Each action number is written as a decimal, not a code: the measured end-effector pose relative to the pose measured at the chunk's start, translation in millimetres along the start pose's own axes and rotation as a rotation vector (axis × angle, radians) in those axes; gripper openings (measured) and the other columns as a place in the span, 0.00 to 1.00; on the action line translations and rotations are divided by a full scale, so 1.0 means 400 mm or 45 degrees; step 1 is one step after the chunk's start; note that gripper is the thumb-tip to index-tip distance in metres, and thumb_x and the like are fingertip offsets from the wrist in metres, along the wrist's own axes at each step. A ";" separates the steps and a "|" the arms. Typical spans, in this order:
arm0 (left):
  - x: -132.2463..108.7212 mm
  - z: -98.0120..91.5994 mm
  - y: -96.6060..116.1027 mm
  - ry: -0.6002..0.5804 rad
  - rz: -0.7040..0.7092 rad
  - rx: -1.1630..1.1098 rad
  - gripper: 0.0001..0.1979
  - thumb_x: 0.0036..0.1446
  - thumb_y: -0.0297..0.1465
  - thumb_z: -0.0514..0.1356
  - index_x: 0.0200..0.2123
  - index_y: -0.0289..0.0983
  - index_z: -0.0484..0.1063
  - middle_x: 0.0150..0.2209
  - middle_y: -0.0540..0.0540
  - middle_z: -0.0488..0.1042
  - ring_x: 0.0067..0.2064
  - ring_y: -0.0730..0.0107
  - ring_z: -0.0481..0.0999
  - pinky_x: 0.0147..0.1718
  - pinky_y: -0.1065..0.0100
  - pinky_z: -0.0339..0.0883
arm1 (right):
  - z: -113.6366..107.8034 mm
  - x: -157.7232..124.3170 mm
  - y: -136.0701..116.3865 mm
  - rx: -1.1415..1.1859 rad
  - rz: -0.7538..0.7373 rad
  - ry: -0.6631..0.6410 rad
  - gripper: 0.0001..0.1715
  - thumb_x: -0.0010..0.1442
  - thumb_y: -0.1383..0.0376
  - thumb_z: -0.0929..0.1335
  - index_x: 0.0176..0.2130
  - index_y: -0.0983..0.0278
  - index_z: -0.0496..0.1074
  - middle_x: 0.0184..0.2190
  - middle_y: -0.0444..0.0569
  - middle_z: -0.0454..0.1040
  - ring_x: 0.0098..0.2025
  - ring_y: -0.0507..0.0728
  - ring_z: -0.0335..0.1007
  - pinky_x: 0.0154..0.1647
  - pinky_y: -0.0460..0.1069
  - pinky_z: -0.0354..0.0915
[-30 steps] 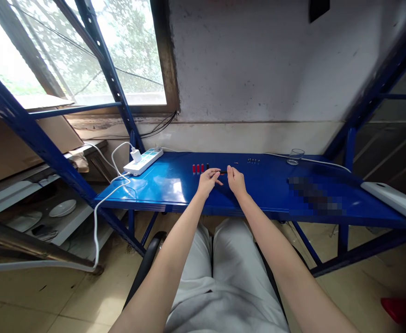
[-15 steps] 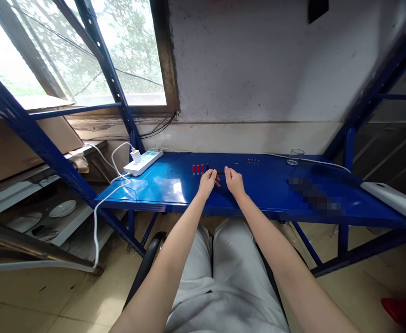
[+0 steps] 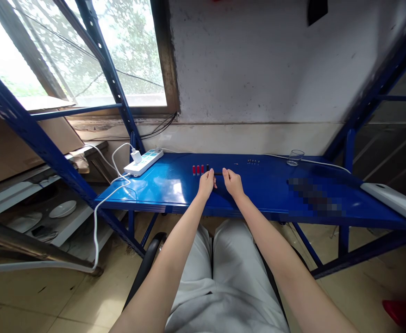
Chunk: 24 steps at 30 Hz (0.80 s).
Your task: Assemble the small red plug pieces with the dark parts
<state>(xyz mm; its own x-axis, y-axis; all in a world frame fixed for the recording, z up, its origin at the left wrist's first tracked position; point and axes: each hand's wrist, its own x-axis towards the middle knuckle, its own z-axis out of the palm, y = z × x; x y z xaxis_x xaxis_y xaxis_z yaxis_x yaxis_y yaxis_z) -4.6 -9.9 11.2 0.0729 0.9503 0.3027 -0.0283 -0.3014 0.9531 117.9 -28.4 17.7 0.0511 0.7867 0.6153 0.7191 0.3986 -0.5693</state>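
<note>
Both my hands meet over the middle of the blue table (image 3: 164, 185), on either side of a thin dark stick-like piece (image 3: 218, 174). My left hand (image 3: 207, 184) pinches its left end, fingers curled in. Its right end is closed in my right hand (image 3: 233, 182), thumb on top. The fingers hide most of the piece, so its exact kind cannot be made out. Just beyond my left hand stand three small red cylinders (image 3: 198, 169) in a row, with a small black one (image 3: 207, 167) beside them.
Several tiny metal parts (image 3: 253, 162) lie near the back, with a small sliver (image 3: 236, 163) left of them. A clear glass (image 3: 295, 158) stands at back right, a white power strip (image 3: 143, 162) at left. A blurred dark item (image 3: 314, 196) and white case (image 3: 393, 201) lie right.
My right hand has shifted slightly left and down, and the fingers of my left hand have curled in more. The dark piece stays between both hands.
</note>
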 end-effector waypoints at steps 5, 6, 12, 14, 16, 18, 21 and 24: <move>-0.001 -0.001 0.005 0.008 -0.025 -0.063 0.22 0.57 0.46 0.50 0.19 0.36 0.59 0.17 0.52 0.61 0.16 0.79 0.64 0.19 0.74 0.57 | 0.002 -0.001 0.003 0.051 -0.013 0.031 0.27 0.64 0.50 0.52 0.21 0.61 0.54 0.16 0.42 0.57 0.19 0.50 0.53 0.24 0.46 0.49; 0.000 -0.002 0.006 0.025 -0.037 -0.086 0.22 0.57 0.46 0.50 0.19 0.36 0.59 0.17 0.52 0.61 0.16 0.79 0.63 0.18 0.74 0.57 | 0.001 -0.001 0.004 0.084 -0.018 0.063 0.27 0.64 0.49 0.52 0.21 0.61 0.53 0.16 0.42 0.56 0.19 0.50 0.52 0.23 0.46 0.49; 0.008 -0.017 0.007 0.253 -0.169 -0.246 0.19 0.57 0.44 0.51 0.21 0.36 0.59 0.18 0.53 0.62 0.16 0.81 0.62 0.17 0.75 0.55 | -0.021 -0.001 0.010 0.314 0.164 0.366 0.27 0.63 0.47 0.53 0.22 0.61 0.56 0.16 0.41 0.55 0.20 0.50 0.52 0.23 0.46 0.50; 0.008 -0.017 0.007 0.216 -0.142 -0.196 0.19 0.55 0.44 0.54 0.22 0.35 0.61 0.19 0.53 0.64 0.16 0.81 0.62 0.17 0.75 0.56 | -0.026 0.001 0.009 0.396 0.207 0.361 0.26 0.62 0.47 0.54 0.25 0.62 0.60 0.18 0.41 0.58 0.21 0.50 0.54 0.24 0.46 0.52; 0.005 -0.013 0.008 0.136 -0.092 -0.115 0.19 0.52 0.45 0.57 0.22 0.35 0.63 0.20 0.52 0.66 0.16 0.82 0.63 0.18 0.75 0.57 | -0.025 0.004 0.008 0.463 0.196 0.293 0.25 0.60 0.47 0.57 0.28 0.62 0.64 0.20 0.43 0.62 0.22 0.50 0.56 0.25 0.46 0.55; 0.002 -0.008 0.008 0.061 -0.043 -0.053 0.19 0.51 0.45 0.58 0.22 0.34 0.65 0.21 0.52 0.67 0.16 0.82 0.64 0.18 0.75 0.57 | -0.019 0.009 0.008 0.522 0.159 0.221 0.24 0.58 0.46 0.60 0.31 0.63 0.67 0.24 0.45 0.67 0.26 0.51 0.60 0.28 0.46 0.58; 0.000 -0.005 0.007 0.010 0.013 -0.026 0.18 0.51 0.45 0.58 0.26 0.34 0.68 0.21 0.52 0.68 0.16 0.82 0.64 0.18 0.75 0.56 | -0.004 0.015 0.012 0.610 0.136 0.107 0.23 0.53 0.46 0.64 0.32 0.64 0.68 0.28 0.48 0.70 0.29 0.53 0.64 0.32 0.48 0.61; 0.003 -0.006 0.004 0.021 0.043 -0.055 0.17 0.52 0.44 0.58 0.31 0.34 0.69 0.22 0.51 0.69 0.17 0.81 0.64 0.18 0.75 0.58 | 0.007 0.017 0.020 0.649 0.130 -0.033 0.23 0.51 0.47 0.66 0.31 0.64 0.69 0.27 0.49 0.71 0.28 0.53 0.65 0.31 0.49 0.62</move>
<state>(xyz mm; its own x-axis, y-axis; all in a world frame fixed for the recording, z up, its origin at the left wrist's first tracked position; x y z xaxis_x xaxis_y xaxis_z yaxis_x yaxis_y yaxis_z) -7.2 -9.1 12.9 0.0545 0.9409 0.3344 -0.0734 -0.3302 0.9411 122.0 -18.5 15.6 0.0812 0.8423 0.5329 0.2820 0.4934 -0.8228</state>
